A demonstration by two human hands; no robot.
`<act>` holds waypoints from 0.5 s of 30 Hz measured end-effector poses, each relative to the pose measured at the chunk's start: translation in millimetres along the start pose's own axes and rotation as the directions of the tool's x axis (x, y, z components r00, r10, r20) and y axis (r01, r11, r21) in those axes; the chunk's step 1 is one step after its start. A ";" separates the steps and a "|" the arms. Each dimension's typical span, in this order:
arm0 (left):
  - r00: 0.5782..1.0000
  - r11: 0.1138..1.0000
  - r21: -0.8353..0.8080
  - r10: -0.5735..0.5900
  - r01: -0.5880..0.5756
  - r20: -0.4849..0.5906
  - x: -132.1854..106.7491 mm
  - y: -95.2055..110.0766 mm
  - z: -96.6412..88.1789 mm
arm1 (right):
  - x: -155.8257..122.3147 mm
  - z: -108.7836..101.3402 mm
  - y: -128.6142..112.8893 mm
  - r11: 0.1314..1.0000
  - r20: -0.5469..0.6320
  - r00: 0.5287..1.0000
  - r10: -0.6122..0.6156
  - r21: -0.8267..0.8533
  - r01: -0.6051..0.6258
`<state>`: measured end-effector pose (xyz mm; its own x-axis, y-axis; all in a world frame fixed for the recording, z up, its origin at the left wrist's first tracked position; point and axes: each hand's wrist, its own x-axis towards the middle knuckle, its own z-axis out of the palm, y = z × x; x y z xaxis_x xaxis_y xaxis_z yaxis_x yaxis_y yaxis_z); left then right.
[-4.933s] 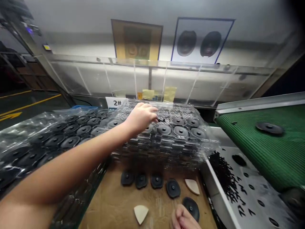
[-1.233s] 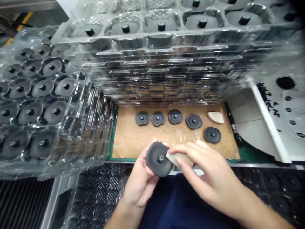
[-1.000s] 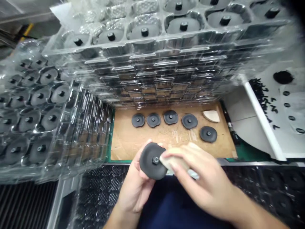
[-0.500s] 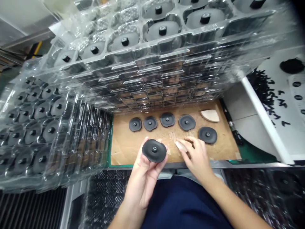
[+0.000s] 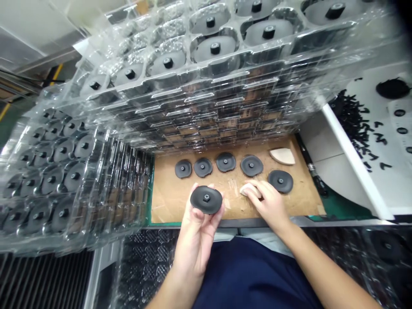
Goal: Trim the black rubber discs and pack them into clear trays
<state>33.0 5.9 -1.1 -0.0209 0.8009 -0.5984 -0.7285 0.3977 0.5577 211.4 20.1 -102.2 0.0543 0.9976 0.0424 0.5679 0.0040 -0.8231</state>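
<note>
My left hand [image 5: 201,227] is closed round the edge of a black oval disc [image 5: 210,207] with a small raised stud at its centre, held face up above the cardboard. To its right, my right hand [image 5: 268,201] pinches a small white pad [image 5: 247,188], partly hidden by the fingers; its material I cannot make out. Behind the hands, several similar dark discs lie in a row on the cardboard sheet [image 5: 174,201], among them one disc [image 5: 225,166] in the middle. Another disc [image 5: 285,185] rests just beyond my right hand.
A pale pointed block [image 5: 283,156] lies at the cardboard's back right. Tall stacked clear plastic trays [image 5: 206,92] filled with discs rise behind, and more trays [image 5: 48,193] stand left. At right, a white partition [image 5: 357,159] borders a surface with small black parts [image 5: 352,122].
My right hand has closed more over the white pad, which now shows a broader face. My left hand and its disc have shifted slightly left and up; the view has moved a little.
</note>
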 end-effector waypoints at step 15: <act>0.992 0.991 0.048 0.123 -0.122 -0.022 -14.6 1.2 -4.7 | -5.8 -22.6 -135.6 0.955 -0.004 0.969 -0.247 0.168 0.244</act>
<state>29.2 -7.4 5.6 -0.1249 0.8339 -0.5376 -0.6871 0.3182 0.6532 152.6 12.2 21.9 -0.0845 0.9654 0.2465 0.4176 0.2589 -0.8710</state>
